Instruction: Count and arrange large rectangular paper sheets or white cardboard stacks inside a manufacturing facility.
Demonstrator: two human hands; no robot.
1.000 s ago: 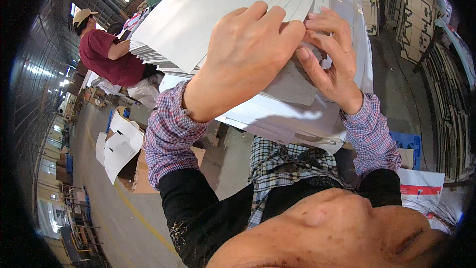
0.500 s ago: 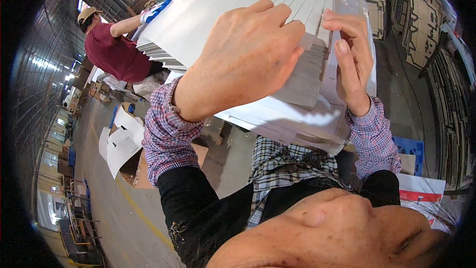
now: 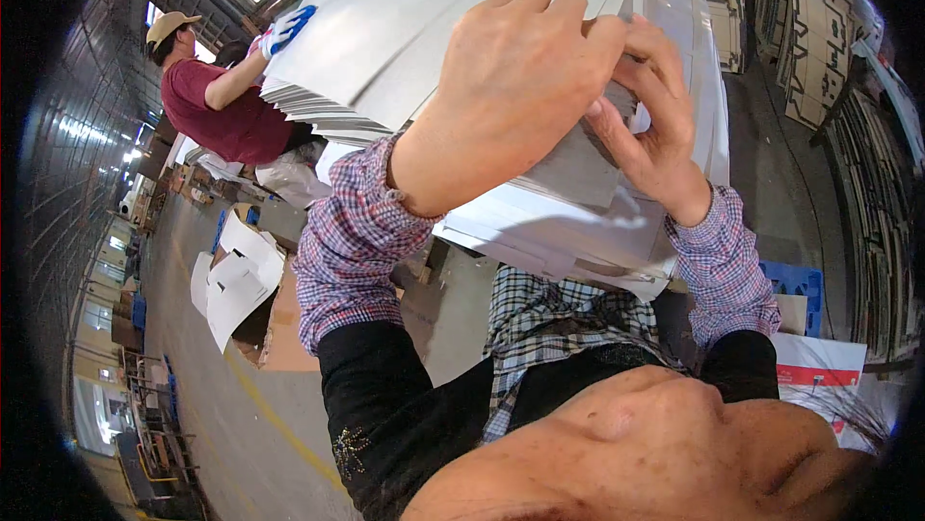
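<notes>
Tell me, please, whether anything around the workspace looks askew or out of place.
Yes: the bent white board beside the brown cardboard at left looks odd, curling untidily, whereas the white sheets lie layered in a fanned stack.

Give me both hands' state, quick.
Left hand: curled at the sheets; fingertips hidden, grip cannot be told.
Right hand: curled beside it; grip cannot be told either.

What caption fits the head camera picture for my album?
Left hand and right hand close together at fanned white sheets, a gloved co-worker beyond.
</notes>
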